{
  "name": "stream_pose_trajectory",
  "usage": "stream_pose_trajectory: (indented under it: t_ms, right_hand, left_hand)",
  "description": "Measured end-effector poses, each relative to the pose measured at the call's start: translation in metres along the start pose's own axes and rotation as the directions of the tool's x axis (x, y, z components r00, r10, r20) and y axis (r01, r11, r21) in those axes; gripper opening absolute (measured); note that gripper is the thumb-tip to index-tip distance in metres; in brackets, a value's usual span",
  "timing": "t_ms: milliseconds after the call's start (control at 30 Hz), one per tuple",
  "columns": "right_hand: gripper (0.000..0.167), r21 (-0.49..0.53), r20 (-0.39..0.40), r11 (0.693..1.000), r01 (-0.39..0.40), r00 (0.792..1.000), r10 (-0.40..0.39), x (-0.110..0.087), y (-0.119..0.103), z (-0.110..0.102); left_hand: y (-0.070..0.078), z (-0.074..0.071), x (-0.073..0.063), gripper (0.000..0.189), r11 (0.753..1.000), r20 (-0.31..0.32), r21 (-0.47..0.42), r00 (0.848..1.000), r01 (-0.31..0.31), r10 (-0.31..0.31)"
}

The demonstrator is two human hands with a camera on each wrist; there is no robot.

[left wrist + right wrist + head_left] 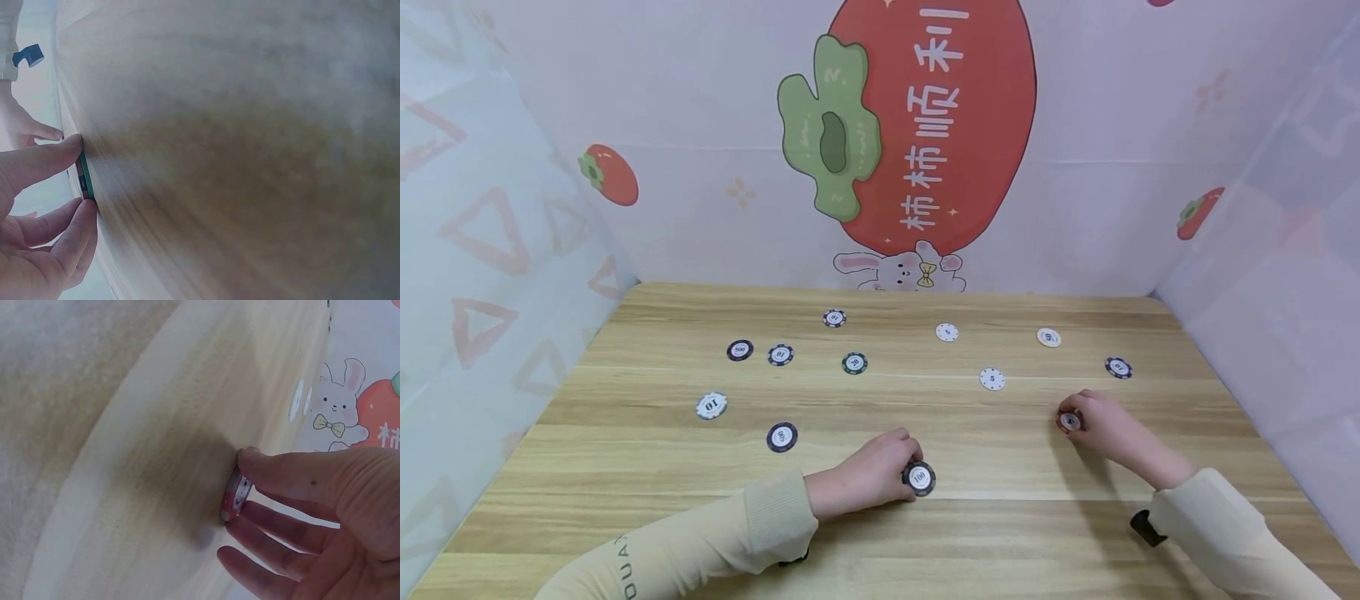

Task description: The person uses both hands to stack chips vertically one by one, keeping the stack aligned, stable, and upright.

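Note:
My left hand [868, 475] pinches a black poker chip marked 100 [919, 478] by its edges, low over the front middle of the table. Seen edge-on in the left wrist view, that piece has a green band [87, 172] beside a darker one; whether it is one chip or a stack, I cannot tell. Over on the right, my right hand [1111, 435] holds a red poker chip [1070, 421] between thumb and fingers. The red chip's rim [230, 503] is close to the wood in the right wrist view, and the other fingers are bent below it.
Several loose chips lie on the wooden table [625, 500]. Among them are a black 500 chip [782, 437], a green 20 chip [854, 362], a white 5 chip [992, 379] and a dark-edged 10 chip [1118, 367]. Printed fabric walls [700, 208] border the table.

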State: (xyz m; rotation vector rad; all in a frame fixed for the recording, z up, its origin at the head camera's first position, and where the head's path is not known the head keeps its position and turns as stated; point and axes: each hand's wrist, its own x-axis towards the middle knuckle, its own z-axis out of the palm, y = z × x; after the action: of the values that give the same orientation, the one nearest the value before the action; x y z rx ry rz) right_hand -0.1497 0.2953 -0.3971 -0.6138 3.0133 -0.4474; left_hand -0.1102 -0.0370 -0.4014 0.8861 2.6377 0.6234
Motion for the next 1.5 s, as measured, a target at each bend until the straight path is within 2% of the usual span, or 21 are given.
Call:
stream_pose_trajectory:
  t_ms: [433, 667, 833, 1000, 1233, 1500]
  right_hand:
    - [0.038, -0.039, 0.023, 0.999, -0.034, 0.999, 0.034, 0.004, -0.006, -0.001]
    - [0.024, 0.002, -0.017, 0.999, -0.038, 0.999, 0.038, 0.004, -0.008, -0.003]
    - [0.023, 0.013, -0.007, 0.998, -0.065, 0.998, 0.065, 0.005, -0.009, -0.005]
    - [0.014, 0.023, -0.014, 0.997, -0.071, 0.997, 0.071, 0.008, -0.009, -0.007]
    - [0.010, -0.016, -0.043, 0.999, -0.031, 0.999, 0.030, 0.009, -0.017, -0.011]
    - [0.009, -0.005, -0.074, 0.999, 0.034, 0.997, -0.034, 0.010, -0.034, -0.012]
  left_hand:
    - [0.001, 0.000, -0.001, 0.035, 1.000, 0.005, -0.003, 1.000, 0.006, -0.006]
    - [0.001, 0.001, 0.000, 0.035, 1.000, 0.004, -0.001, 1.000, 0.007, -0.007]
    - [-0.001, 0.000, 0.000, 0.034, 1.000, -0.003, 0.000, 1.000, -0.002, 0.002]
    - [-0.001, 0.001, 0.001, 0.034, 1.000, -0.005, 0.004, 1.000, -0.006, 0.006]
    - [-0.001, 0.001, 0.000, 0.035, 1.000, -0.005, 0.015, 1.000, -0.011, 0.011]
    - [-0.002, 0.001, 0.000, 0.035, 1.000, -0.004, 0.015, 1.000, -0.009, 0.009]
